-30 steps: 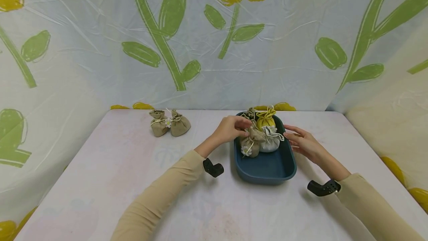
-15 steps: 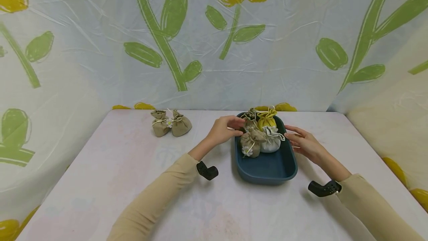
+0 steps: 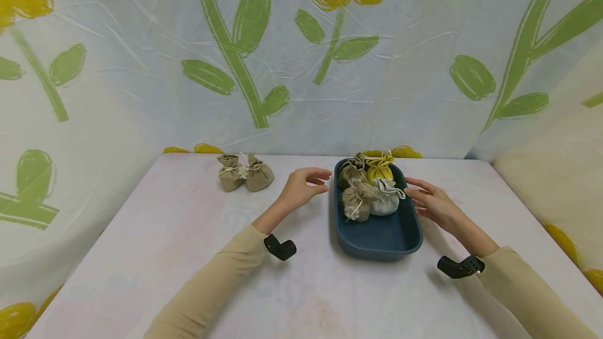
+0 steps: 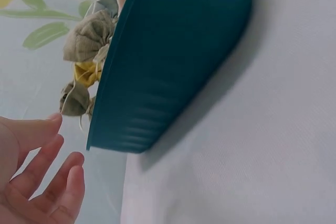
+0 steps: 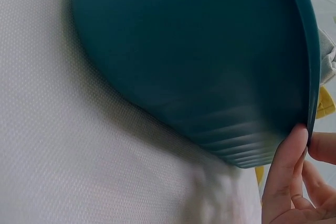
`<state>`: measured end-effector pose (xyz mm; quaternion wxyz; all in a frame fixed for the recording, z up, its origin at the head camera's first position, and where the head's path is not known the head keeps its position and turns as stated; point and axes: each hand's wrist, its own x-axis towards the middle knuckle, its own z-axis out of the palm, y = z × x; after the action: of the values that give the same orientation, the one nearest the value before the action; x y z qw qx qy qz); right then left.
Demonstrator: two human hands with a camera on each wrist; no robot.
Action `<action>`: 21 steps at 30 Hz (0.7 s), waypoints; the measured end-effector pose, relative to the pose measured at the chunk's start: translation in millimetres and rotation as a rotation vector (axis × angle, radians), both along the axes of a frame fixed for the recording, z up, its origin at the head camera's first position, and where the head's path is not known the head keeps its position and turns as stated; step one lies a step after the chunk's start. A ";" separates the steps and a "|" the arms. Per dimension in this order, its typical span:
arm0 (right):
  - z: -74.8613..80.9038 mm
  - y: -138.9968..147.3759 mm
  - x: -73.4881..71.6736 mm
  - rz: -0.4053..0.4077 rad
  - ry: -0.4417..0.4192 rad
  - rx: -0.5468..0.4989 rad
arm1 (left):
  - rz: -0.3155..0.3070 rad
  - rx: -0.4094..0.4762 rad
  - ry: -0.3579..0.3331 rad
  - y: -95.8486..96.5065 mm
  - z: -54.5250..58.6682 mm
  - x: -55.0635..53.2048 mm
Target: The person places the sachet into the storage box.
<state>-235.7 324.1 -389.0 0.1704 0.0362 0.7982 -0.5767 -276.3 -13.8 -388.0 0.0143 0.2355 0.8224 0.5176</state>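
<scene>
A dark blue rectangular basin [image 3: 377,242] with rounded corners stands on the table and holds several small drawstring pouches. Inside are a yellow pouch [image 3: 379,169], a white pouch [image 3: 385,203], a beige pouch [image 3: 358,205] with a white flower, and a brownish pouch [image 3: 350,171] behind it. My right hand [image 3: 438,208] pinches the basin's right rim between thumb and fingers, as the right wrist view shows. Just left of the basin, my left hand [image 3: 301,187] hovers with nothing in it, its fingers loosely bent and apart from the rim.
Two more beige pouches, one on the left [image 3: 230,174] and one on the right [image 3: 259,174], stand side by side at the table's back left, a small white flower between them. A flower-printed cloth [image 3: 377,93] hangs behind the pale table [image 3: 188,255].
My left hand has drawn back to the left, away from the beige pouch and out over the basin's left rim. The right hand keeps its place at the right rim.
</scene>
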 end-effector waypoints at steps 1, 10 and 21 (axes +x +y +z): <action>-0.1 0.2 0.0 0.003 0.001 -0.002 | 0.008 0.005 0.003 -2.6 -1.1 0.4; -0.6 0.3 -0.1 0.007 -0.005 -0.004 | 0.124 0.067 0.034 -27.5 -9.6 6.0; -0.4 0.0 -1.4 0.013 -0.008 -0.004 | 0.276 0.191 0.037 -59.9 -15.6 11.9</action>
<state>-237.1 324.1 -389.4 0.1773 0.0329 0.7967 -0.5769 -264.4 -73.6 -403.7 -0.0944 0.1299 0.7943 0.5860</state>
